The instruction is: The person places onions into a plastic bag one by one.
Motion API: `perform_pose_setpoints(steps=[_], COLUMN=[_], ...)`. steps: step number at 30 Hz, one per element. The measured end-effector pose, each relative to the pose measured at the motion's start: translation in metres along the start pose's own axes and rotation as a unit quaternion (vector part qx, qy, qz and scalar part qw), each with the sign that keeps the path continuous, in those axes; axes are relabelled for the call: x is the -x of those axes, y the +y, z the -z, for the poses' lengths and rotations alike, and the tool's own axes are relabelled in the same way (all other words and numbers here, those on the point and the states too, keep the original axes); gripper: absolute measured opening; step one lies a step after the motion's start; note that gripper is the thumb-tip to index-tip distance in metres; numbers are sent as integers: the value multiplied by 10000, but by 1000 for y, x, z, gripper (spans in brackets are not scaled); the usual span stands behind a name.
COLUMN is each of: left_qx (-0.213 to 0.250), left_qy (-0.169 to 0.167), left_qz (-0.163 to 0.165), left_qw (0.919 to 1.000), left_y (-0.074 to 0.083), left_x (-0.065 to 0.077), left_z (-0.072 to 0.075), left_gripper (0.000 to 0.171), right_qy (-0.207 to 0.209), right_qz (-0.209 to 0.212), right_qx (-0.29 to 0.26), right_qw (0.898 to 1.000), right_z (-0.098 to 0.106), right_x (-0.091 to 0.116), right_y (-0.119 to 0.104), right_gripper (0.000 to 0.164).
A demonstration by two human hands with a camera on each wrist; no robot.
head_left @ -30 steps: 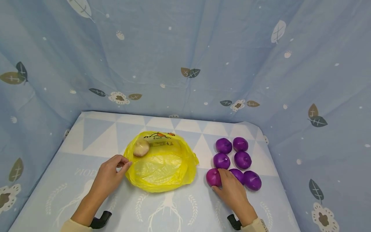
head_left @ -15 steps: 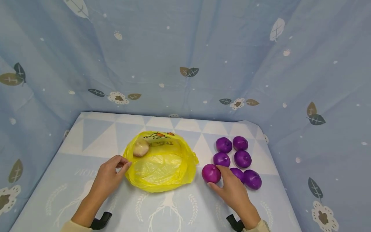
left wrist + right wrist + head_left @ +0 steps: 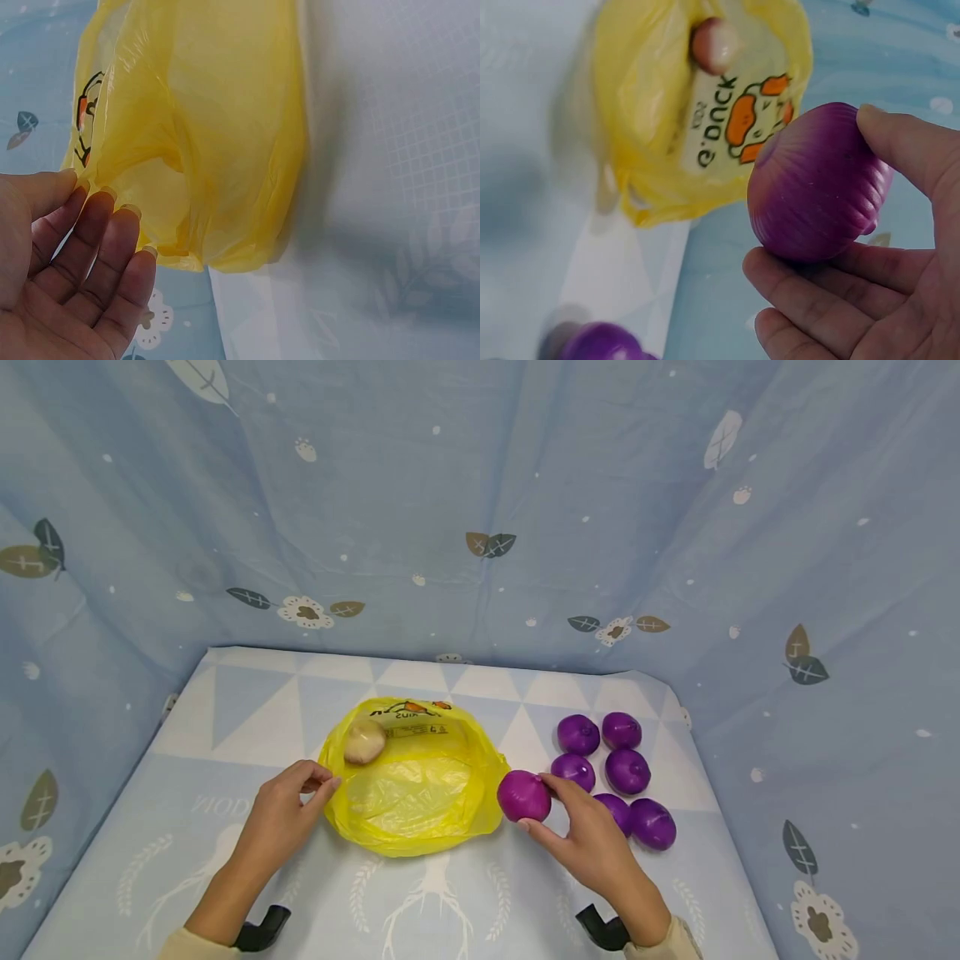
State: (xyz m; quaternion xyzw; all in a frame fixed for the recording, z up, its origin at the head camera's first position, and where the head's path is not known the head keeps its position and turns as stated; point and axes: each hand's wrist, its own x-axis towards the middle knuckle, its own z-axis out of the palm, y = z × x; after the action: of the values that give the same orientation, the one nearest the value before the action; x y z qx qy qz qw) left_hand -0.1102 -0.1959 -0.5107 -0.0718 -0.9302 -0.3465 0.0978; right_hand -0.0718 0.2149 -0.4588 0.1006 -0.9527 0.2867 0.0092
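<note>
A yellow plastic bag point(image 3: 416, 806) with a printed cartoon duck lies on the table with its mouth spread wide. Thumb and fingertips of my left hand point(image 3: 281, 810) pinch the bag's left rim; the left wrist view shows the fingers point(image 3: 90, 247) against the yellow film. Inside, near the rim, sits a pale, roundish vegetable point(image 3: 365, 742) whose kind I cannot tell. My right hand point(image 3: 600, 839) holds a purple onion point(image 3: 524, 796) between thumb and fingers, just right of the bag. In the right wrist view that onion point(image 3: 817, 184) shows ribbed, shiny skin.
Several other purple onions point(image 3: 627, 772) are grouped on the right side of the table. A patterned cloth covers the table point(image 3: 285, 893). Blue curtains point(image 3: 420, 510) hang behind and at both sides. A black curved piece point(image 3: 262, 929) sits at each wrist.
My right hand has lifted the purple onion off the table and carried it left, away from the others, to the bag's right edge. My left hand stays at the rim.
</note>
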Motion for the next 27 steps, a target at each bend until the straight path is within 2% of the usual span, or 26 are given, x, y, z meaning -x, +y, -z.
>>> perform_pose_setpoints(steps=[7, 15, 22, 27], left_qx=[57, 28, -10, 32], left_qy=[-34, -18, -40, -13], left_qz=[0, -4, 117, 87], left_qw=[10000, 10000, 9999, 10000], left_y=[0, 0, 2, 2], left_x=[2, -1, 1, 1], left_z=[1, 0, 0, 2], left_gripper=[8, 8, 8, 7], right_qy=[-100, -1, -155, -180], right_qz=[255, 806, 905, 1075], right_qx=[-135, -290, -354, -422], right_qw=[9995, 9963, 9951, 9931], right_z=[2, -3, -9, -14], right_x=[-9, -19, -32, -41], right_y=[-15, -23, -29, -32], right_gripper=[70, 69, 70, 71])
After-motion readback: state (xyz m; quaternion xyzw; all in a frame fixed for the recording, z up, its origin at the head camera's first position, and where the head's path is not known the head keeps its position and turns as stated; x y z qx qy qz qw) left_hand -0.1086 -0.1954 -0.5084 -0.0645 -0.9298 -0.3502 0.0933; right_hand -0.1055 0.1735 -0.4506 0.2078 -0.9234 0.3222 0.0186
